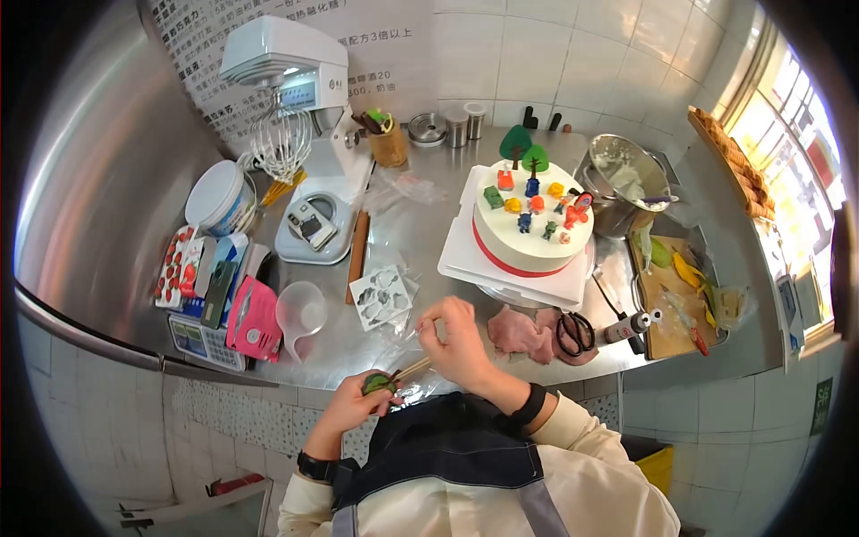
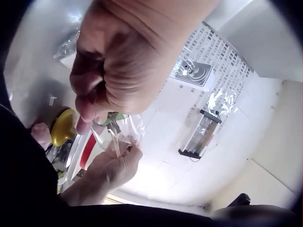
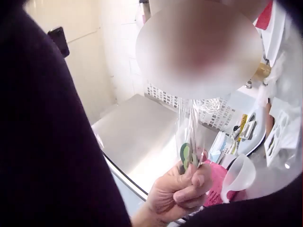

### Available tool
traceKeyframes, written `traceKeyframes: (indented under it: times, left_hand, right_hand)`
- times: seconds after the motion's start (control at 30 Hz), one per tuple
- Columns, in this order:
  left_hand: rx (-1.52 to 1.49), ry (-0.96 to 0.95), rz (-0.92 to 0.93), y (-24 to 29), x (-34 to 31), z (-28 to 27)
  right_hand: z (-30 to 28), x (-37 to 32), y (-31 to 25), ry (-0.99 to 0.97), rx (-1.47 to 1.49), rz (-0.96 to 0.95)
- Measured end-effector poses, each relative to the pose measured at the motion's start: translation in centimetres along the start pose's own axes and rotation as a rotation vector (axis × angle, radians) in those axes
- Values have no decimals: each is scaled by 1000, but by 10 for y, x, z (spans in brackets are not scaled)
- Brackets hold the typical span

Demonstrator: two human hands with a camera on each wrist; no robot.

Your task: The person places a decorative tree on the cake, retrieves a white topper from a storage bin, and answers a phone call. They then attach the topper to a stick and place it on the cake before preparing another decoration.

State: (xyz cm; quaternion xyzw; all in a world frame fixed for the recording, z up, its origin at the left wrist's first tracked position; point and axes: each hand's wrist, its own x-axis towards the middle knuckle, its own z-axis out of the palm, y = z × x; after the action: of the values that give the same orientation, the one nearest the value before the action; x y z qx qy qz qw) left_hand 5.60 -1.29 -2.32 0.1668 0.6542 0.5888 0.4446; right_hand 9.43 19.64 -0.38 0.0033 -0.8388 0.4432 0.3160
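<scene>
Fingers point(image 3: 196, 182) of the left hand point(image 1: 353, 407) are curled round a green tree topper point(image 1: 378, 384) and grip it. Those of the right hand point(image 1: 456, 345) are bunched and pinch the other end of the topper's wooden stick point(image 1: 412, 368), which spans the gap between the two hands. Both hands are held above the near edge of the steel desk point(image 1: 420, 224), close to the person's dark apron point(image 1: 447, 447). Stand mixer point(image 1: 286, 80), white, with a wire whisk: far left of the desk. Cake point(image 1: 532, 219), white with a red band round its base, on a white square board point(image 1: 465, 259): right of centre, with small coloured figures on top and two green trees at its far edge. Metal bowl point(image 1: 626, 170): just right of the cake. Cutting board point(image 1: 667, 309): near right corner. White tub point(image 1: 219, 197): left side, beside the mixer. Pink cloth point(image 1: 519, 333): near edge, just right of the right hand, with scissors point(image 1: 575, 331) lying on it. Clear measuring cup point(image 1: 301, 309): left of the hands. Right wrist view: the topper sits inside a clear wrapper point(image 3: 194, 118), which rises above the left hand. Left wrist view: the stick runs down from the clenched left hand to the fingertips of the right.
</scene>
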Motion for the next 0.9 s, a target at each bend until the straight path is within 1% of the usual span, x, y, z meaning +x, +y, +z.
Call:
traceKeyframes:
  times: [0.03,0.07,0.13,0.17,0.2,0.23,0.27,0.3,0.33,0.4,0.43,0.47,0.5,0.53,0.57,0.63,0.67,0.73,0.77,0.8,0.87,0.9]
  left_hand:
    - [4,-15,35,3,-3,-3]
    - [7,-27,68,7,-5,-5]
    - [26,-8,64,16,-7,-8]
    - [172,26,50,26,-8,-9]
    - [305,67,30,31,-11,-8]
    - [290,79,18,35,-12,-7]
    - [345,44,5,40,-13,-7]
    - [398,17,-14,44,-16,-9]
    - [382,48,-39,48,-18,-11]
    - [444,-131,9,55,-20,-13]
    - [431,-104,-9,56,-21,-14]
    - [365,-137,-41,57,-22,-14]
    - [302,-172,-68,58,-23,-14]
    - [297,-154,-73,57,-22,-14]
    - [218,-103,-13,56,-21,-13]
    - [58,-28,110,53,-22,-14]
    - [58,-20,113,55,-22,-15]
    - [53,25,62,56,-24,-14]
    - [50,28,62,56,-24,-12]
    - [50,27,58,56,-22,-9]
    - [54,24,59,56,-20,-7]
    - [69,36,86,55,-19,-5]
  right_hand:
    - [1,0,-2,-41,87,92]
    - [4,-2,0,-35,86,89]
    - [11,-4,8,-45,411,367]
    - [9,-2,9,-48,410,364]
    - [5,-2,10,-92,585,498]
    - [2,-2,12,-136,765,641]
    - [-6,0,5,-192,771,717]
    - [-10,-2,5,-214,734,645]
    - [-12,-6,5,-238,703,571]
    - [-20,-8,-1,-273,427,429]
    - [-22,-7,-6,-290,359,406]
    - [-21,-7,0,-304,347,363]
    - [-21,-6,5,-286,403,350]
    - [-22,-2,7,-262,456,335]
    - [-24,1,7,-273,466,333]
    - [-33,9,2,-66,607,450]
    - [-34,11,3,-73,611,444]
    - [-34,10,2,-156,498,255]
    - [-32,10,-6,-169,372,233]
    - [-28,10,-7,-172,373,233]
    - [-19,10,-7,-191,320,342]
    - [-16,11,-8,-154,384,419]
